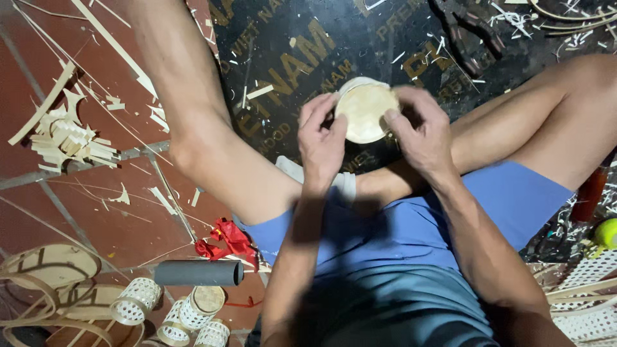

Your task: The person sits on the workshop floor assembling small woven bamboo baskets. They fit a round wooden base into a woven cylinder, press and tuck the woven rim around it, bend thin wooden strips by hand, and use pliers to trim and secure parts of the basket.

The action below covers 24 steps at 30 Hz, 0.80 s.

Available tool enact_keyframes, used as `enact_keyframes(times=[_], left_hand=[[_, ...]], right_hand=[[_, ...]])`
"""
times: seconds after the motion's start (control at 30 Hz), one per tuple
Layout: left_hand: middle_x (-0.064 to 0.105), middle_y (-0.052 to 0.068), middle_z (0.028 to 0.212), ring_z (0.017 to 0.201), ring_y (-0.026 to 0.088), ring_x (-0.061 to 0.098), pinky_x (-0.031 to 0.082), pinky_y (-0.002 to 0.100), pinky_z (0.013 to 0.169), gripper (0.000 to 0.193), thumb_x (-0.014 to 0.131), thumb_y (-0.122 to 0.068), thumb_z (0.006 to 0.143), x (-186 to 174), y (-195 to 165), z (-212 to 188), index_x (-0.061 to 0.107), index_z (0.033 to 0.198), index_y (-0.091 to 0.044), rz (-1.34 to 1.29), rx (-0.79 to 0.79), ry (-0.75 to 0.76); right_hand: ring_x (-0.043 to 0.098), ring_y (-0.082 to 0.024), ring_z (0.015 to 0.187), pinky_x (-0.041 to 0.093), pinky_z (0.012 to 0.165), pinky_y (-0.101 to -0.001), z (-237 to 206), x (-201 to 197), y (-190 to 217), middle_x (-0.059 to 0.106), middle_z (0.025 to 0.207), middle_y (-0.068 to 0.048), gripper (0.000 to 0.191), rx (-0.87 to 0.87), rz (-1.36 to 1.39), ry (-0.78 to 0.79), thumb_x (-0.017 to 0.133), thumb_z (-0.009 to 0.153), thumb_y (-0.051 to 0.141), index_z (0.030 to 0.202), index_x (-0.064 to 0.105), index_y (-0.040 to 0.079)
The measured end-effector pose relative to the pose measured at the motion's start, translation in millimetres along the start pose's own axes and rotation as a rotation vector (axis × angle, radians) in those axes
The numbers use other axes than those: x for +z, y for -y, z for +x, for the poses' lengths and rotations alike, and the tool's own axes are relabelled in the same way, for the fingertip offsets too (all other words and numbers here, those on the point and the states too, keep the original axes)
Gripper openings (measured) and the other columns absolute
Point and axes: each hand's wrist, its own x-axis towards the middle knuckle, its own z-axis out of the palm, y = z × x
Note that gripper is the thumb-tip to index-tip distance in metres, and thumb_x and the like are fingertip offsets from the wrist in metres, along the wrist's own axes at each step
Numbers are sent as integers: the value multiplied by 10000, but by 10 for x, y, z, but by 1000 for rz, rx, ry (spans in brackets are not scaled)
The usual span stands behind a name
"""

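Observation:
I hold a small round pale wooden disc with a thin bent rim [365, 110] between both hands, above my crossed legs. My left hand [321, 138] grips its left edge with fingers curled over the rim. On its right edge my right hand [421, 132] presses with thumb and fingertips. The disc's flat face points up toward the camera.
A dark printed board [302, 58] lies under my legs, littered with shavings. Pliers [472, 35] rest at the top right. On the red tile floor lie bamboo strip offcuts [67, 138], a red ribbon [228, 241], a grey tube [198, 272], woven cylinders [193, 315] and bent hoops [45, 283].

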Motion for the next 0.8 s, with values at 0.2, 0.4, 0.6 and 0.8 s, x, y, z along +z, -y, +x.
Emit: enact_keyframes(times=[0.2, 0.4, 0.6, 0.8], left_hand=[[644, 145, 1384, 1277, 190, 618, 487, 292, 1092, 412, 626, -67, 1001, 209, 39, 34, 593, 1400, 30, -5, -50, -32], [627, 160, 1455, 1325, 206, 591, 459, 317, 1128, 435, 593, -50, 1010, 236, -16, 71, 583, 1436, 38, -262, -159, 14], [664, 140, 1340, 1246, 205, 617, 479, 312, 1083, 321, 641, -46, 1002, 331, -56, 146, 677, 1305, 56, -314, -176, -46], [687, 130, 1300, 1235, 197, 629, 466, 305, 1099, 283, 648, -35, 989, 387, 22, 176, 702, 1252, 56, -366, -112, -78]], right_hand=[[648, -169, 1130, 525, 1000, -298, 230, 239, -26, 688, 1242, -115, 398, 129, 301, -86, 669, 978, 115, 1348, 620, -24], [671, -117, 1077, 544, 945, -261, 301, 252, -21, 724, 1212, -83, 328, 110, 292, -77, 665, 1034, 127, 1320, 668, -34], [676, -95, 961, 555, 847, -244, 348, 277, 38, 741, 1101, -65, 296, 199, 399, -110, 691, 975, 110, 1243, 709, -15], [673, -104, 975, 546, 869, -245, 372, 318, -16, 742, 1111, -69, 226, 93, 413, -148, 708, 959, 57, 1161, 738, -38]])
